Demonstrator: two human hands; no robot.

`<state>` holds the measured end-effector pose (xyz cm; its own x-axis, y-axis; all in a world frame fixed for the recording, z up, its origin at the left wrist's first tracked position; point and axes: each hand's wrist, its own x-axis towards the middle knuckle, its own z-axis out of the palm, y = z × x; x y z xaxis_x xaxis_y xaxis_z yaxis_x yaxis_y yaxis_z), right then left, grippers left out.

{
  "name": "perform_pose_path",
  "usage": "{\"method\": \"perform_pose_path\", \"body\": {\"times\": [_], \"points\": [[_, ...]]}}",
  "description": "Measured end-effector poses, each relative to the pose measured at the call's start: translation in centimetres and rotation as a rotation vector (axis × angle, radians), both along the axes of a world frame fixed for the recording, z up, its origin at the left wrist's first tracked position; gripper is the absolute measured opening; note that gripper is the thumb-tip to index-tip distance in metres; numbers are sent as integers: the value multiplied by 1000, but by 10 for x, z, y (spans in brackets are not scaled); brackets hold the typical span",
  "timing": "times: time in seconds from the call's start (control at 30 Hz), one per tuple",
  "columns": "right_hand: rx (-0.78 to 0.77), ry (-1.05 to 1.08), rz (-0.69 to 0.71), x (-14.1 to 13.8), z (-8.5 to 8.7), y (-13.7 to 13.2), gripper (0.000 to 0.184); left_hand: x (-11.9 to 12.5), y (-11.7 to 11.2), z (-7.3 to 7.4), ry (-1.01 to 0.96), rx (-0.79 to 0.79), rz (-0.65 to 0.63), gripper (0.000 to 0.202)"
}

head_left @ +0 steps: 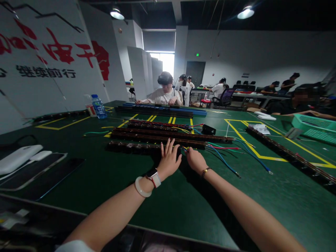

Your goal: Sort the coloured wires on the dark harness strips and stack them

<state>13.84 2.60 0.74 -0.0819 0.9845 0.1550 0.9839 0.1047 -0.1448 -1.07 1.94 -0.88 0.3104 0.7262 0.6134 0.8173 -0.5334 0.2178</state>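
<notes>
My left hand (170,160) lies with spread fingers over the right end of a long black rail (133,147), the nearest of several lying side by side. Just right of it, my right hand (196,161) is closed, fingers pinched at a thin yellow-green wire (186,148) by that rail's end. The fingertips partly hide the wire. Behind both hands stretches a second black rail with copper-coloured lines (147,135). Red, green and blue wires with bare or lugged ends trail right; one is a blue wire (223,161).
Phones and a white power bank (21,159) lie on the left of the green table (157,217). A water bottle (98,106) stands farther back. Another long rail (288,154) and a green basket (315,127) are at right. A person (165,92) sits opposite.
</notes>
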Motion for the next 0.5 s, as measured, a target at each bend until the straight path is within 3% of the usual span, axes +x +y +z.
{"method": "perform_pose_path", "body": {"times": [0.27,0.5], "points": [[44,-38,59,-35,-6,13,27,-18,31,-3,-304,-27,217,35],[287,7,117,-2,-6,15,42,-63,67,1,-790,12,454,42]]}}
